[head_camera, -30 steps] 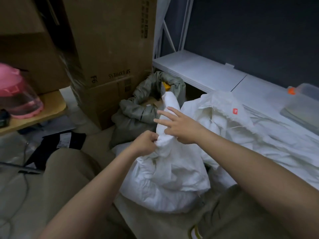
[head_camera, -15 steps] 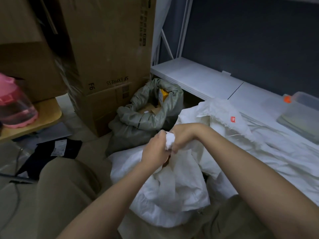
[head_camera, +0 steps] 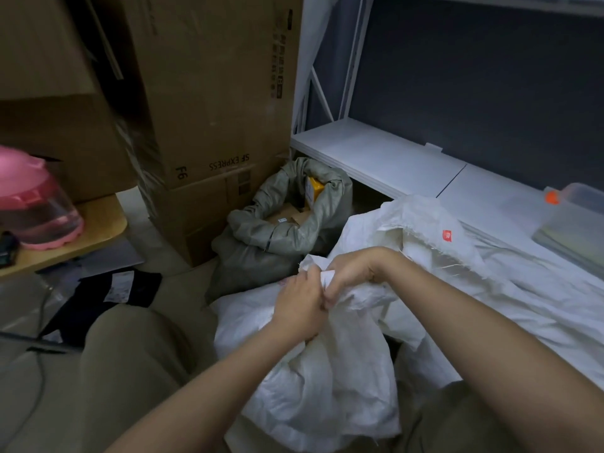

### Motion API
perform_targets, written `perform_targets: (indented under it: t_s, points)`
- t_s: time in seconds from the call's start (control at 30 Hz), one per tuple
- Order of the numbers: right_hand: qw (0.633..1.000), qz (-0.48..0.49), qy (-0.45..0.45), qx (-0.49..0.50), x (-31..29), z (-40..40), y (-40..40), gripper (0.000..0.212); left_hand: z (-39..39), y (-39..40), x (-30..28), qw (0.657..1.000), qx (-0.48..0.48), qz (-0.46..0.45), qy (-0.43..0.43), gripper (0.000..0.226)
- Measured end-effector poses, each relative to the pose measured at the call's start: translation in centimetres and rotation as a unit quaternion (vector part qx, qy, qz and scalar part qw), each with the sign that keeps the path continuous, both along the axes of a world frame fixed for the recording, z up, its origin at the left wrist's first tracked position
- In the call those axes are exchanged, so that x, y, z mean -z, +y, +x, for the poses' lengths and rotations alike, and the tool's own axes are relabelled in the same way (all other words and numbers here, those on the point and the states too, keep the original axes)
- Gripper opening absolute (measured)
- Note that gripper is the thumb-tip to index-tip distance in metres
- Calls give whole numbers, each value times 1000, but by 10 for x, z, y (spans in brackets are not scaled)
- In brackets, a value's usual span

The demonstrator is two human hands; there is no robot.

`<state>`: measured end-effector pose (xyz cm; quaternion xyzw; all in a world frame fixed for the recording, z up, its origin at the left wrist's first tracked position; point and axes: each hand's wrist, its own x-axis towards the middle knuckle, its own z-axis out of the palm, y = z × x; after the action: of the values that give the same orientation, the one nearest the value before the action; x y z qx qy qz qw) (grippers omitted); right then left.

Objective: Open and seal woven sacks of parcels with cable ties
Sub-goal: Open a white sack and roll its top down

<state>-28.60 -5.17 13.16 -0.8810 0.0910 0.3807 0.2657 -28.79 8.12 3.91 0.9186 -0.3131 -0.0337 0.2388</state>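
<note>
A white woven sack [head_camera: 330,380] sits between my knees with its mouth bunched into a neck. My left hand [head_camera: 299,308] grips that gathered neck from the left. My right hand [head_camera: 354,268] is curled round the top of the same bunch, touching the left hand. No cable tie is visible; the hands hide the neck. Behind it stands a grey-green sack [head_camera: 277,237], open, with brown parcels and a yellow box inside.
More white sacks [head_camera: 510,289] lie piled at the right. Stacked cardboard boxes [head_camera: 209,103] rise at the back left. A white low shelf [head_camera: 376,155] runs behind, with clear plastic bins [head_camera: 575,220]. A pink jug [head_camera: 32,204] stands on a wooden stool; a black packet [head_camera: 101,299] lies on the floor.
My right hand, open with spread fingers a second ago, has closed round the sack's neck. Both hands have pulled the bunched mouth down and together.
</note>
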Motion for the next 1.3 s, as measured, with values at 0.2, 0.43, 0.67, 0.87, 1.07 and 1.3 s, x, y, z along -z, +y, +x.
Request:
perform_targets:
  t_s: [0.2, 0.43, 0.67, 0.87, 1.07, 1.3]
  points:
    - [951, -99, -270, -111, 20, -15, -9, 29, 44, 35, -10, 902, 10, -197, 384, 21]
    - [995, 70, 3, 77, 24, -13, 3, 34, -3, 10, 7, 994, 52, 68, -73, 71]
    - [942, -142, -268, -143, 28, -27, 0, 34, 35, 31, -3, 928, 64, -156, 331, 20]
    - [999, 38, -26, 27, 36, -24, -8, 47, 27, 25, -13, 992, 97, 71, 49, 64]
    - [972, -82, -182, -125, 32, -30, -9, 49, 21, 30, -2, 956, 91, -111, 254, 34]
    - [994, 51, -73, 56, 38, -32, -17, 44, 13, 21, -20, 984, 92, 139, -67, 62]
